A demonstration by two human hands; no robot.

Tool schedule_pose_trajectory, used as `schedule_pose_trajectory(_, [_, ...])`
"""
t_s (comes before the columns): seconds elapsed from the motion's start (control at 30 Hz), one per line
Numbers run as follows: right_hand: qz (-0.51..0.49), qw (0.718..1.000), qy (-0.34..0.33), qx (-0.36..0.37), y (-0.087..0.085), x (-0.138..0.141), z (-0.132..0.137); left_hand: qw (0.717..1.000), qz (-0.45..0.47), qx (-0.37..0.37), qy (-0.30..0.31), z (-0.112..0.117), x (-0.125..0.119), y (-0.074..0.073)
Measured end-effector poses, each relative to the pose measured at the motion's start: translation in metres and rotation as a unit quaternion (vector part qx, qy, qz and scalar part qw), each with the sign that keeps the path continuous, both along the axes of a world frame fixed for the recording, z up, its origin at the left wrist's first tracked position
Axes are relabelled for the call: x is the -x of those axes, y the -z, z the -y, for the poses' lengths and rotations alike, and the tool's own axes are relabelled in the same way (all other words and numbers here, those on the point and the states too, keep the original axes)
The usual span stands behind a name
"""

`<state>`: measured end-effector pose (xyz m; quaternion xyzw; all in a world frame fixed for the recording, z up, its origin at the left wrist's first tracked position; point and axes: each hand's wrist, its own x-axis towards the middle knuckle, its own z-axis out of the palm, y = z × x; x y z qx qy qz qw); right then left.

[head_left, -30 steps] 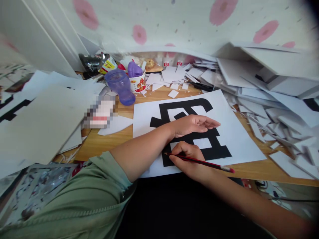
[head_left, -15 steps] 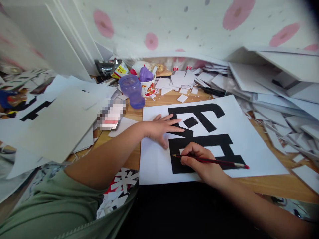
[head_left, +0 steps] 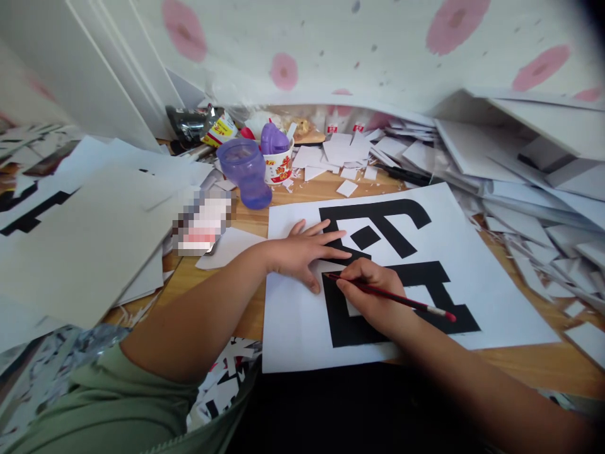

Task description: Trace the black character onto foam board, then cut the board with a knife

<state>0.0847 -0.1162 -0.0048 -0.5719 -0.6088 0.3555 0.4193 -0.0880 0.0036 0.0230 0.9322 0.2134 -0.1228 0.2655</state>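
Note:
A white sheet [head_left: 293, 328] lies on the wooden table, bearing bold black shapes. My left hand [head_left: 302, 249] presses flat on the sheet with its fingers spread, their tips over the left edge of the upper black shape [head_left: 399, 233]. Pinched in my right hand [head_left: 378, 293] is a dark red pencil [head_left: 401, 299], its eraser end pointing right. The pencil tip rests at or close to the upper left corner of the lower black shape [head_left: 345, 331]. My right hand hides part of that shape and its white inner opening.
Left of the sheet lie a pixelated phone-like object [head_left: 203, 221] and a large pale board [head_left: 104, 233]. A purple cup [head_left: 246, 173] and a paper noodle cup [head_left: 278, 165] stand behind. White paper scraps [head_left: 347, 148] and stacked boards [head_left: 501, 151] line the back and right.
My right hand has moved the pencil tip up along the lower shape's left side, to its upper corner. My left hand stays spread on the sheet. The view has shifted slightly.

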Motion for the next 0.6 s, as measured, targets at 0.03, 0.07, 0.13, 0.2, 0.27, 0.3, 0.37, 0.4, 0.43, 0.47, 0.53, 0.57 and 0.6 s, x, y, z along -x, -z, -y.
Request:
schedule_pose_trajectory(0.03, [0.008,1.000,-0.003,-0.004,0.0005,-0.0004,0.0003,1.000,0.008,0.000,0.001,-0.0002,0.0009,0.0004])
schedule_pose_trajectory(0.07, [0.014,1.000,-0.008,-0.008,0.0010,-0.0009,0.0004,1.000,0.015,0.002,0.002,-0.0005,0.0017,0.0005])
schedule_pose_trajectory(0.13, [0.028,0.999,-0.016,-0.013,0.0020,-0.0019,0.0003,1.000,0.021,0.008,0.004,-0.0012,0.0029,0.0003])
schedule_pose_trajectory(0.2, [0.046,0.998,-0.025,-0.020,0.0030,-0.0028,-0.0003,1.000,0.018,0.015,0.006,-0.0021,0.0038,0.0000])
schedule_pose_trajectory(0.27, [0.063,0.997,-0.035,-0.029,0.0037,-0.0035,-0.0010,1.000,0.015,0.019,0.006,-0.0033,0.0047,0.0007])
schedule_pose_trajectory(0.3, [0.070,0.996,-0.041,-0.031,0.0038,-0.0037,-0.0012,1.000,0.015,0.020,0.007,-0.0040,0.0052,0.0015])
schedule_pose_trajectory(0.37, [0.077,0.995,-0.049,-0.034,0.0035,-0.0038,-0.0015,1.000,0.018,0.023,0.007,-0.0052,0.0063,0.0037])
schedule_pose_trajectory(0.4, [0.078,0.995,-0.052,-0.034,0.0031,-0.0038,-0.0015,0.999,0.020,0.024,0.007,-0.0056,0.0067,0.0050])
schedule_pose_trajectory(0.43, [0.078,0.995,-0.055,-0.034,0.0026,-0.0038,-0.0014,0.999,0.023,0.025,0.007,-0.0058,0.0070,0.0061])
schedule_pose_trajectory(0.47, [0.077,0.995,-0.059,-0.033,0.0020,-0.0037,-0.0013,0.999,0.025,0.024,0.006,-0.0058,0.0071,0.0070])
schedule_pose_trajectory(0.53, [0.078,0.994,-0.067,-0.030,0.0009,-0.0036,-0.0013,0.999,0.029,0.022,0.002,-0.0050,0.0070,0.0083])
schedule_pose_trajectory(0.57, [0.080,0.994,-0.070,-0.029,0.0004,-0.0036,-0.0014,0.999,0.031,0.020,-0.001,-0.0044,0.0067,0.0085])
schedule_pose_trajectory(0.6, [0.083,0.994,-0.072,-0.029,0.0001,-0.0036,-0.0014,0.999,0.033,0.019,-0.003,-0.0038,0.0064,0.0086])
